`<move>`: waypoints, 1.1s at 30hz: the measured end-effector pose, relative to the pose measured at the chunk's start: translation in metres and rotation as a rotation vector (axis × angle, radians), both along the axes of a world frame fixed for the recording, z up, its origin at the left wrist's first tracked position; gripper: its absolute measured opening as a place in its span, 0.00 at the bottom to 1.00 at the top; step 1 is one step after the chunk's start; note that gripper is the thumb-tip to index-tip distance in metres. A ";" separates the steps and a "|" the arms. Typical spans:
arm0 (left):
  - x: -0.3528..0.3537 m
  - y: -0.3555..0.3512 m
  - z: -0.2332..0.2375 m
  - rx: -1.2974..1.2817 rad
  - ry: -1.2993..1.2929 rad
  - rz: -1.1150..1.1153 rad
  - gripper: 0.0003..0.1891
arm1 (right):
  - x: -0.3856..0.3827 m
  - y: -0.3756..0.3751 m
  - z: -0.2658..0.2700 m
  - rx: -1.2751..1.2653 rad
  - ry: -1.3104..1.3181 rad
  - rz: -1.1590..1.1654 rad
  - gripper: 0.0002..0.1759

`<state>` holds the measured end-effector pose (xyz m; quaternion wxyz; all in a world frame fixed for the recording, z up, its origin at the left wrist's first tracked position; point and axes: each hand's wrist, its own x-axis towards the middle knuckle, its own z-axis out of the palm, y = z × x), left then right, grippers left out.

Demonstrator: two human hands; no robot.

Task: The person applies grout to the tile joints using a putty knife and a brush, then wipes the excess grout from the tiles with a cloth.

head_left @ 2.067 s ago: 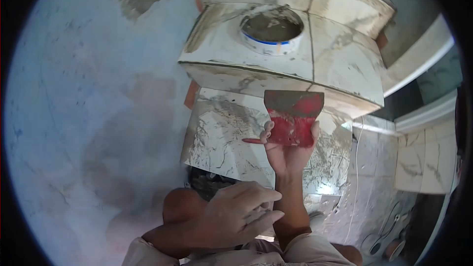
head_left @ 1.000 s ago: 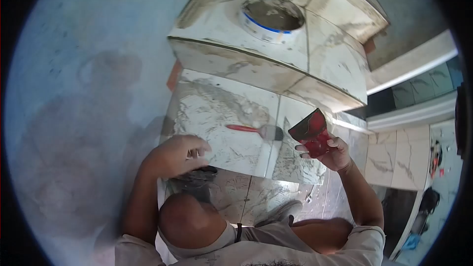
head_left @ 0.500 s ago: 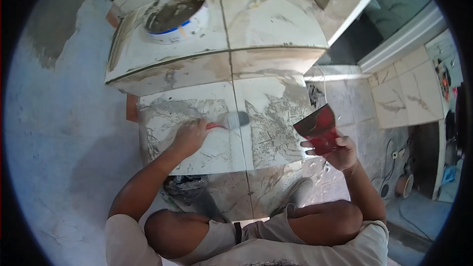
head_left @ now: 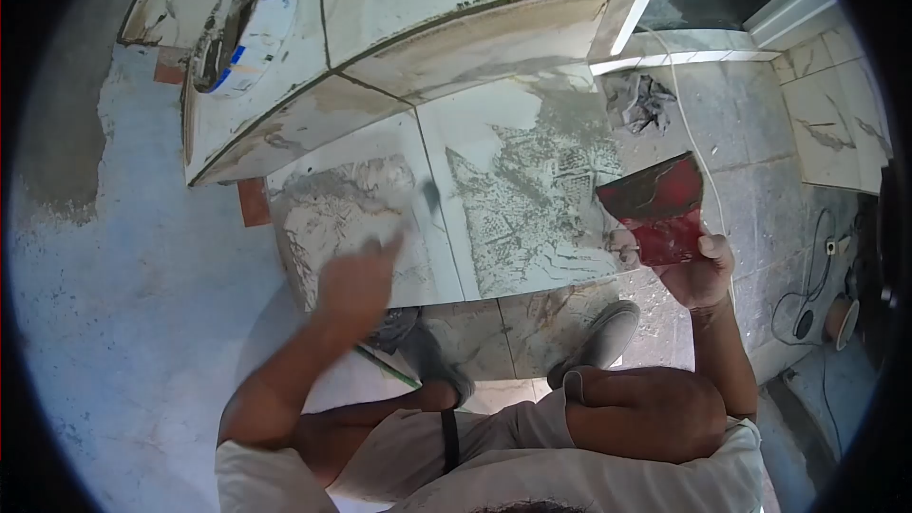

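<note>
My left hand (head_left: 356,285), blurred by motion, is closed round a paintbrush (head_left: 431,198) over the tiled step. The brush's dark bristle end shows by the joint between two tiles; its handle is smeared. In my right hand (head_left: 698,271) is a red spreader (head_left: 670,214) with grey paste along its upper edge, held beyond the step's right end. Patchy grey paste covers much of the right tile (head_left: 541,199) and the left tile (head_left: 347,214). My fingers behind the spreader are partly hidden.
A white bucket (head_left: 271,33) of grey paste stands on the upper step at left. A crumpled dark bag (head_left: 642,103) and a pale cable (head_left: 698,123) lie on the floor at right. My shoes (head_left: 608,332) rest below the step.
The view has turned and shifted, so the bucket appears farther left. My left hand and the brush have moved across the tiles and blurred. The spreader stays in my right hand.
</note>
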<state>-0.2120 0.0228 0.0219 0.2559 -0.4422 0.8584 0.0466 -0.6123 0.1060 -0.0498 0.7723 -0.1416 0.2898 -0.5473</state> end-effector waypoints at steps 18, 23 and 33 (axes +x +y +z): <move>-0.091 -0.049 0.036 -0.291 0.335 0.415 0.11 | -0.058 -0.040 -0.038 -0.170 -0.180 -0.069 0.52; -0.121 -0.076 -0.011 -0.326 0.518 0.413 0.07 | -0.069 -0.026 -0.023 -0.163 -0.083 -0.194 0.54; -0.144 -0.088 -0.054 -0.416 0.881 0.749 0.12 | -0.096 0.011 -0.013 -0.282 -0.163 -0.370 0.52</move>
